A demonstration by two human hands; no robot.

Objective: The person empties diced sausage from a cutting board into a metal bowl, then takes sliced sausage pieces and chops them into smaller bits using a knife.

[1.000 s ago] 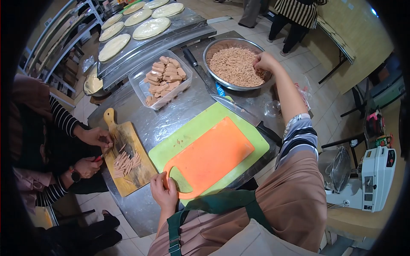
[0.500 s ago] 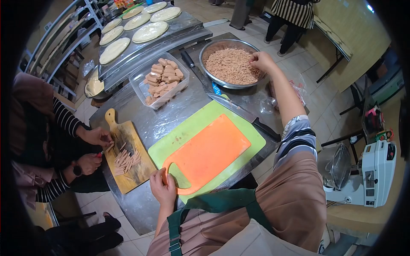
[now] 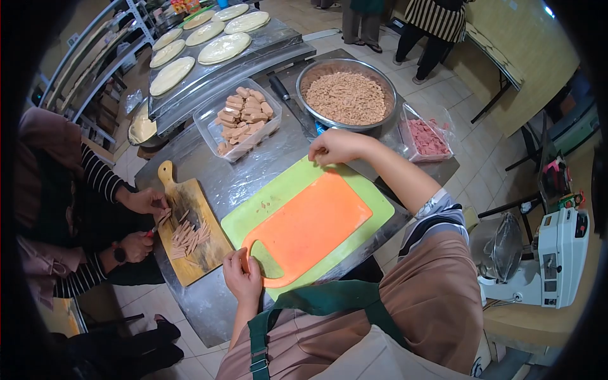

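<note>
My left hand (image 3: 242, 278) grips the handle end of an orange cutting board (image 3: 316, 225), which lies on a larger green board (image 3: 244, 215). Over the green board's far edge is my right hand (image 3: 335, 147), its fingers curled together; what they hold, if anything, is hidden. The knife near that edge is mostly covered by my right hand and forearm. Beyond stands a steel bowl (image 3: 391, 85) of small chopped brown pieces (image 3: 345, 98). A clear plastic box (image 3: 250, 147) holds sausage-like chunks (image 3: 244, 114).
At the left a co-worker's hands (image 3: 142, 218) cut strips on a wooden board (image 3: 190, 272). A bag-lined tub of pink pieces (image 3: 427, 136) sits at the right. Round dough sheets (image 3: 223, 47) lie on the far table. A white mixer (image 3: 560, 259) stands at the right.
My right hand has left the bowl and come nearer, to the green board's far edge. The pink tub now shows fully. My left hand stays on the orange board.
</note>
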